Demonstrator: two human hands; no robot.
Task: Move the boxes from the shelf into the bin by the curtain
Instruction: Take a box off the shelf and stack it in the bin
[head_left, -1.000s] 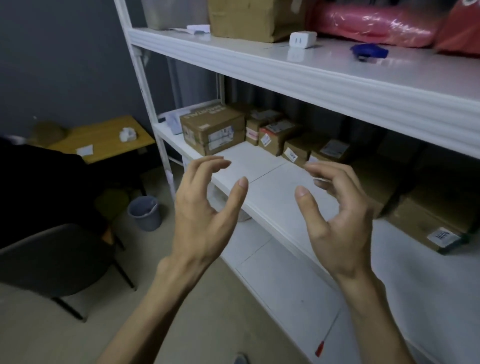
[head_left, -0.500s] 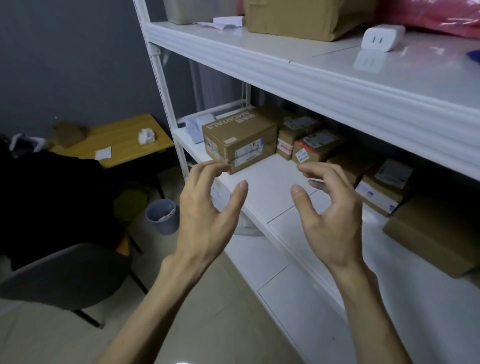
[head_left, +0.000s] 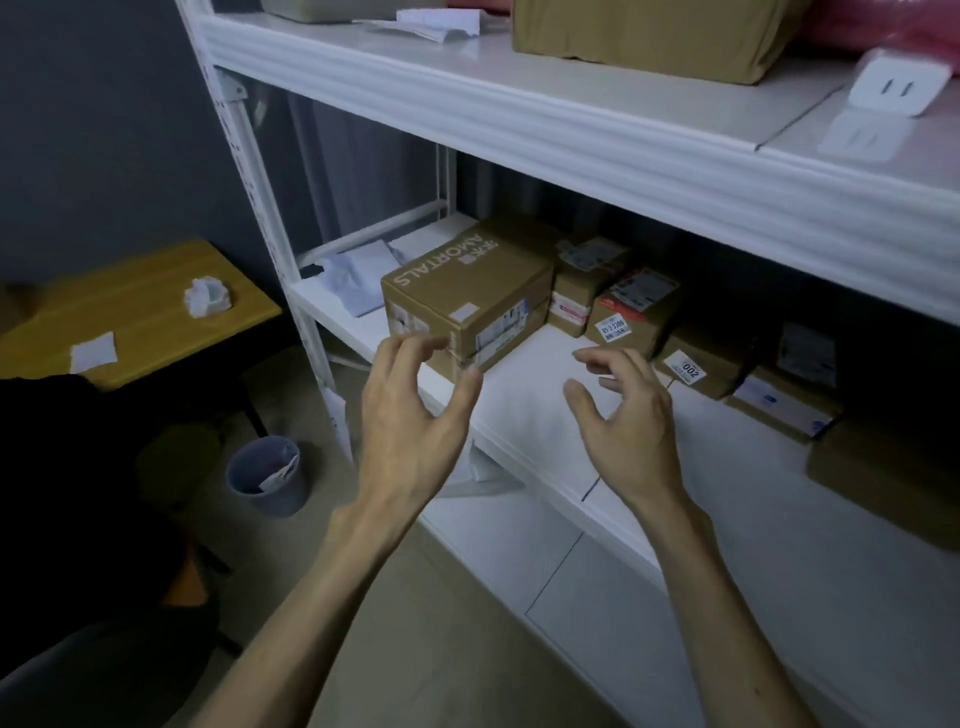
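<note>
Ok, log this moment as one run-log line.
phase: pre-grasp | left hand: open, empty, at AMORTALS box corner, contact unclear | right hand: open, empty, above middle shelf | other boxes: untouched

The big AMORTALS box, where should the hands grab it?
Take the AMORTALS box in a two-hand grip from the front, probably: left hand round its open far-left side, right hand on its labelled near-right side. Smaller boxes crowd its far-right side.

1 camera only, worn on my head. It looks forward and down over my left hand (head_left: 410, 415) and right hand (head_left: 628, 431), both mid-frame, close to the shelf (head_left: 524, 364), which runs away to the right. The floor (head_left: 291, 551) fills the lower left, farther below.
</note>
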